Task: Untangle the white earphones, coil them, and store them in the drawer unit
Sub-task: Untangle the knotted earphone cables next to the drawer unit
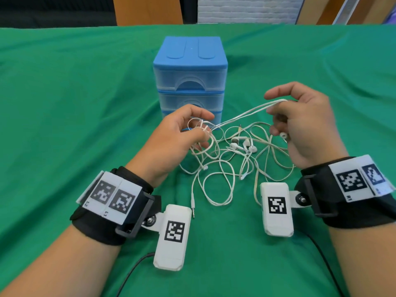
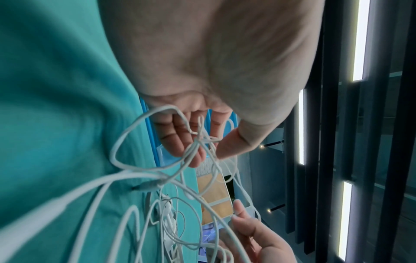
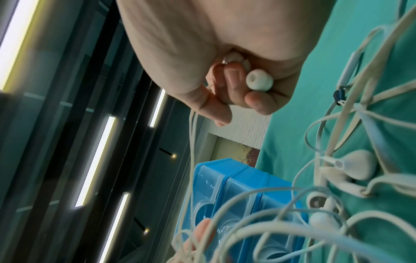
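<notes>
1. The blue drawer unit stands upright on the green-covered worktop, all of its see-through drawers pushed in.
2. The white earphones lie in a loose tangle on the worktop just in front of the drawer unit, between the two hands, with several earbuds bunched in the middle of the pile.
3. The left hand is raised in front of the drawer unit's lowest drawer; its grip is closed, thumb and fingers pinching a small knot of cord loops, as the left wrist view also shows.
4. The right hand is raised in front of and to the right of the drawer unit; its lower fingers are curled around a rubber-tipped earbud, and cord runs over its upper fingers.
5. Two strands of cord are stretched in the air from one hand to the other, just in front of the drawer unit.
6. A metal jack plug lies on the worktop at the near edge of the tangle, farther from the drawer unit than the earbuds.
7. Both wrists carry black straps with white camera blocks bearing printed markers.
</notes>
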Demonstrator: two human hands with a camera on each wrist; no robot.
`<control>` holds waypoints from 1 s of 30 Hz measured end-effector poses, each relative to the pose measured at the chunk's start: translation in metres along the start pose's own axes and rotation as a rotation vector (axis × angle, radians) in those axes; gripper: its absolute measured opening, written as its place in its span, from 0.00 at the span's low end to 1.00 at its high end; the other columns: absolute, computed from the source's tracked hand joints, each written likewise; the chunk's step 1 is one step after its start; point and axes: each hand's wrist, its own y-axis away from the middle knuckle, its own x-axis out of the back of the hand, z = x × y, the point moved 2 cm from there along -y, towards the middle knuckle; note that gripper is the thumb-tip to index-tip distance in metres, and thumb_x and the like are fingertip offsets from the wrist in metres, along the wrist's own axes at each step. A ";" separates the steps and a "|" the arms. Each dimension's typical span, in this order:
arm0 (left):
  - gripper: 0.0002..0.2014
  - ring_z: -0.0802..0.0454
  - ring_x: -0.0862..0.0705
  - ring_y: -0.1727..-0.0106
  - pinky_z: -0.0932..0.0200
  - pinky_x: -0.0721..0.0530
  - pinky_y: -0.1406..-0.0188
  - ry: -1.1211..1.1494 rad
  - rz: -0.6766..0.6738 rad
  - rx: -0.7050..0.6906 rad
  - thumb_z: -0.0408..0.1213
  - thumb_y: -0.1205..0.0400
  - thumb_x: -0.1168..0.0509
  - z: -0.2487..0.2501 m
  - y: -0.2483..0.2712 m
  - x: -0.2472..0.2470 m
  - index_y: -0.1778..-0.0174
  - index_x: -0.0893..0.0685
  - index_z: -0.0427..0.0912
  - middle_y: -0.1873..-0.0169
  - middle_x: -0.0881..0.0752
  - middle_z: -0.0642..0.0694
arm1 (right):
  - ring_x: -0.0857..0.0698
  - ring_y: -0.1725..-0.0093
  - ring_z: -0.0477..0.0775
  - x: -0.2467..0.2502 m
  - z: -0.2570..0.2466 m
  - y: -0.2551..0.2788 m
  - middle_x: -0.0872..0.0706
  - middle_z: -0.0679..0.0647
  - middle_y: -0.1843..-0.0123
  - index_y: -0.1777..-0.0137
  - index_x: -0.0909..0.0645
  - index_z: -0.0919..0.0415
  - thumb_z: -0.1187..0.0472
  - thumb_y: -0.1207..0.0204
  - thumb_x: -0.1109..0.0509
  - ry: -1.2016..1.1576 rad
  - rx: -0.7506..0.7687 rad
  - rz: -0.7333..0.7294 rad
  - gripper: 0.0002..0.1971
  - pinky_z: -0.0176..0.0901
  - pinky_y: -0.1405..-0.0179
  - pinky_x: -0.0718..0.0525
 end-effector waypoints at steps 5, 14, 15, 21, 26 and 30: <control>0.19 0.51 0.15 0.61 0.64 0.18 0.59 0.065 -0.005 -0.043 0.22 0.27 0.31 0.000 0.000 -0.001 0.43 0.14 0.42 0.55 0.13 0.40 | 0.34 0.76 0.51 0.007 0.007 -0.004 0.23 0.55 0.72 0.62 0.16 0.55 0.71 0.39 0.35 0.123 -0.010 0.069 0.12 0.43 0.75 0.33; 0.11 0.42 0.10 0.59 0.56 0.11 0.55 0.107 0.055 -0.081 0.21 0.22 0.28 0.001 0.000 -0.002 0.47 0.16 0.35 0.59 0.11 0.42 | 0.21 0.61 0.45 -0.004 -0.001 0.002 0.19 0.52 0.60 0.54 0.14 0.54 0.68 0.41 0.33 0.140 0.152 -0.064 0.16 0.38 0.61 0.21; 0.10 0.44 0.10 0.60 0.56 0.11 0.56 0.111 0.059 -0.078 0.21 0.22 0.27 0.001 0.000 -0.002 0.47 0.16 0.34 0.60 0.11 0.41 | 0.22 0.63 0.44 -0.005 -0.003 0.003 0.18 0.52 0.60 0.54 0.15 0.55 0.69 0.39 0.32 0.090 0.189 -0.097 0.14 0.34 0.62 0.22; 0.10 0.43 0.10 0.63 0.52 0.09 0.59 0.098 0.067 -0.091 0.23 0.22 0.26 0.004 0.002 -0.004 0.47 0.18 0.31 0.60 0.10 0.35 | 0.24 0.63 0.49 -0.028 -0.009 0.023 0.17 0.56 0.65 0.60 0.14 0.63 0.61 0.29 0.20 0.188 0.387 -0.392 0.07 0.44 0.63 0.27; 0.04 0.47 0.10 0.64 0.53 0.10 0.60 0.068 0.057 -0.088 0.24 0.20 0.29 0.003 0.003 -0.004 0.52 0.15 0.35 0.63 0.09 0.39 | 0.23 0.53 0.37 -0.029 0.002 0.019 0.17 0.51 0.49 0.51 0.13 0.50 0.56 0.33 0.16 0.419 0.341 -0.412 0.12 0.27 0.52 0.28; 0.04 0.47 0.10 0.64 0.55 0.11 0.61 0.044 0.046 -0.092 0.26 0.17 0.31 0.003 0.002 -0.005 0.55 0.14 0.37 0.65 0.10 0.40 | 0.17 0.52 0.48 -0.027 0.010 0.013 0.12 0.56 0.51 0.58 0.12 0.50 0.59 0.30 0.19 0.398 0.262 -0.359 0.05 0.42 0.45 0.21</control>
